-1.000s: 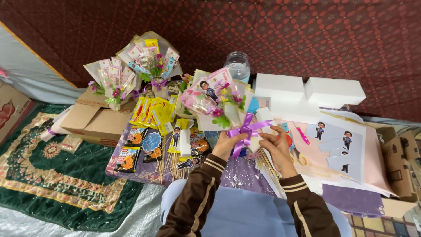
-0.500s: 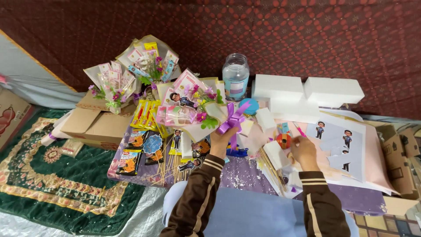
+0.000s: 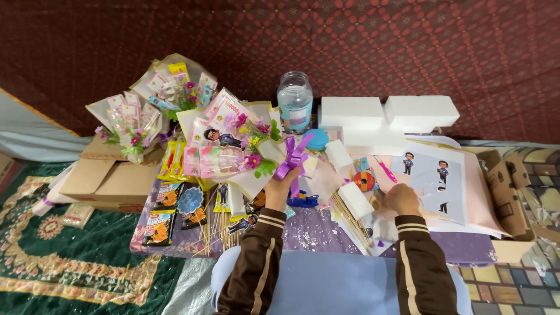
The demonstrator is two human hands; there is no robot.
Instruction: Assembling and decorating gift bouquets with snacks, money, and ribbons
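My left hand (image 3: pixel 281 188) grips the stem of a wrapped bouquet (image 3: pixel 230 146) of pink folded notes, small flowers and a cartoon figure, tied with a purple ribbon bow (image 3: pixel 293 157). The bouquet tilts to the left above the low table. My right hand (image 3: pixel 401 199) rests on the table over papers, next to a small white foam block (image 3: pixel 356 200) and an orange tape roll (image 3: pixel 364 181). Whether it holds anything cannot be seen.
Two finished bouquets (image 3: pixel 153 105) stand on cardboard boxes (image 3: pixel 102 175) at left. Snack packets (image 3: pixel 166 204), wooden skewers (image 3: pixel 210 230), a clear jar (image 3: pixel 294 100), large white foam blocks (image 3: pixel 388 116), a sheet of cut-out figures (image 3: pixel 437 181) and a brown box (image 3: pixel 504 186) crowd the table. A green rug (image 3: pixel 58 262) lies at left.
My left hand has swung the bouquet to the left and tilted it. My right hand let go of the ribbon and moved down to the papers on the right.
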